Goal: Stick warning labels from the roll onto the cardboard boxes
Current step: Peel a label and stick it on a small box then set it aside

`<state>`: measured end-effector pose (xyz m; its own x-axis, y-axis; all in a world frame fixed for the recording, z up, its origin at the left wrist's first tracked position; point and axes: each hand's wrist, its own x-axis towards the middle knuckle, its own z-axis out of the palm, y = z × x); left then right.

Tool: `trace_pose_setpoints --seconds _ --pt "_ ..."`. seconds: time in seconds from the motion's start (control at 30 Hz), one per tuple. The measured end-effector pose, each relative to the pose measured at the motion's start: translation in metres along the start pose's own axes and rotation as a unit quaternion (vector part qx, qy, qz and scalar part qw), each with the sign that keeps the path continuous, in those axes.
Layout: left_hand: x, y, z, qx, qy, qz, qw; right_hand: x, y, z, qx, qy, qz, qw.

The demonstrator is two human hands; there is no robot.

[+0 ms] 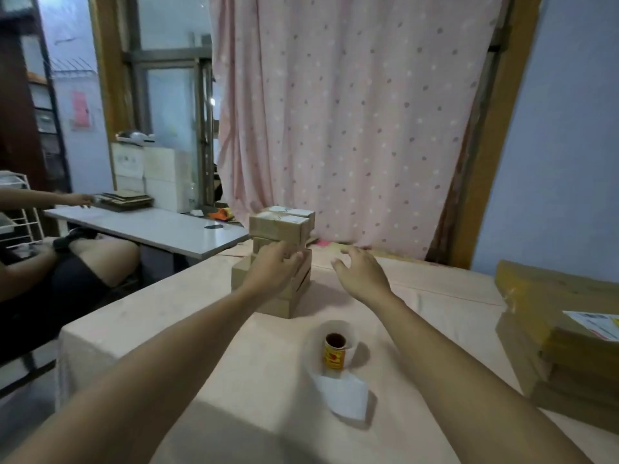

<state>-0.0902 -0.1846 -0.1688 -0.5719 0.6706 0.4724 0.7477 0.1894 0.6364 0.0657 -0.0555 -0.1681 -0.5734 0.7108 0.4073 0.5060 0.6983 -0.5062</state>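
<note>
Label roll upright on pink-clothed table; left hand seemingly grips stacked boxes; right hand spread; curtain behind.

Your left hand covering the middle of the stacked cardboard boxes, your grip there unclear, print on the label roll too blurred to read, flat parcels cut by the right edge, seated person cut off at left.

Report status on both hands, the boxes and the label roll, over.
Left hand holds the cardboard box stack. Right hand open, beside it, touching nothing. Label roll upright on the table, untouched. Nothing in the way.
</note>
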Motion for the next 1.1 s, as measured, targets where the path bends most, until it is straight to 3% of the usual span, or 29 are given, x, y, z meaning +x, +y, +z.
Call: trace_pose_setpoints --seconds 0.2,0.47,0.77,0.93,1.1 --pt "0.022 -0.043 -0.033 -0.009 0.054 -0.056 0.997 0.025 -0.033 0.034 0.049 -0.020 0.002 0.999" --pt "0.063 -0.060 -0.034 -0.048 0.067 -0.111 0.990 0.061 -0.054 0.058 0.130 -0.030 0.038 0.990" --pt "0.095 -0.064 -0.015 -0.232 0.067 -0.181 0.953 0.085 -0.062 0.080 0.194 -0.040 0.079 0.977" --pt "0.101 -0.078 -0.004 -0.270 0.045 -0.163 0.948 0.084 -0.061 0.090 0.230 -0.038 0.069 0.970" --pt "0.095 -0.086 -0.002 -0.299 0.094 -0.144 0.939 0.084 -0.057 0.099 0.260 -0.013 0.073 0.963"
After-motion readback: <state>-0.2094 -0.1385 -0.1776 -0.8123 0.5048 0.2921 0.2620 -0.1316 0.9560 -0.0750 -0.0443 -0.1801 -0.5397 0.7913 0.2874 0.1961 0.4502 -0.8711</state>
